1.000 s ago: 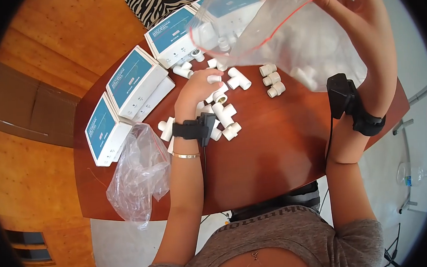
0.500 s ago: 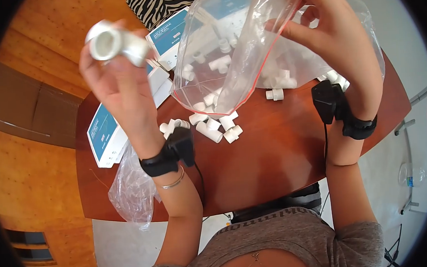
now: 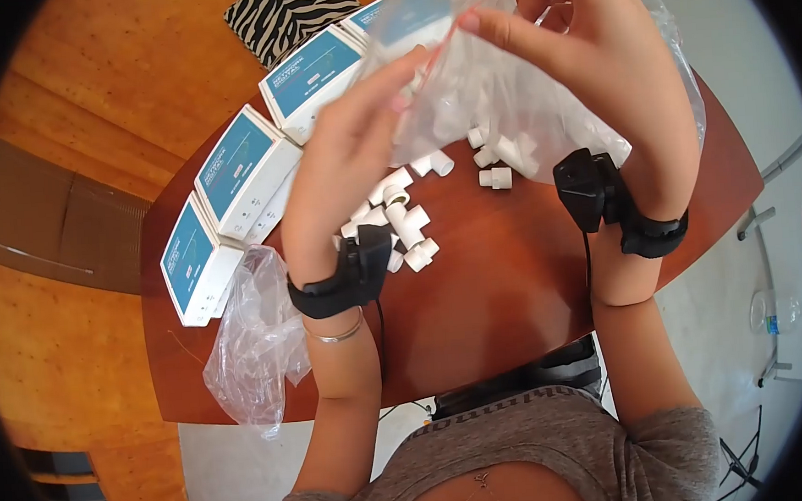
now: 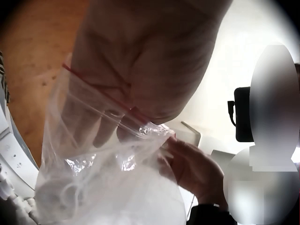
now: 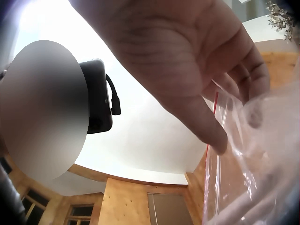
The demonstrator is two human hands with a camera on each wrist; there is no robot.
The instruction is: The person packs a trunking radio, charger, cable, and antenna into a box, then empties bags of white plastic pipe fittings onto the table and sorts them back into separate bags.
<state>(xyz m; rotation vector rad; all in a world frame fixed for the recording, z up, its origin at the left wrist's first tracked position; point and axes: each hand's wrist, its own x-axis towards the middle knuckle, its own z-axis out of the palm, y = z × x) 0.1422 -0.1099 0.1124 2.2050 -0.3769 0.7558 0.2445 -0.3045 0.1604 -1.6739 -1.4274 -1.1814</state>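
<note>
A clear zip bag (image 3: 465, 90) with a red seal line hangs over the table, white pipe fittings visible through and around it. At its mouth, my right hand (image 3: 592, 64) pinches the rim between thumb and fingers; the right wrist view shows that thumb against the plastic (image 5: 234, 154). My left hand (image 3: 345, 153) reaches into the mouth from the left. In the left wrist view its fingers (image 4: 101, 126) lie relaxed behind the plastic, and a blurred pale round shape (image 4: 70, 194) shows below them. Loose white fittings (image 3: 408, 221) lie beneath on the table.
Blue and white boxes (image 3: 240, 164) stand along the table's left and far edge. A crumpled clear bag (image 3: 255, 342) lies at the left front edge of the brown table (image 3: 504, 281). A zebra-patterned cushion (image 3: 290, 18) is beyond the boxes.
My left hand lifted a white fitting from the pile, up and left, then moved right into the bag's mouth. My right hand, holding the rim, has shifted left.
</note>
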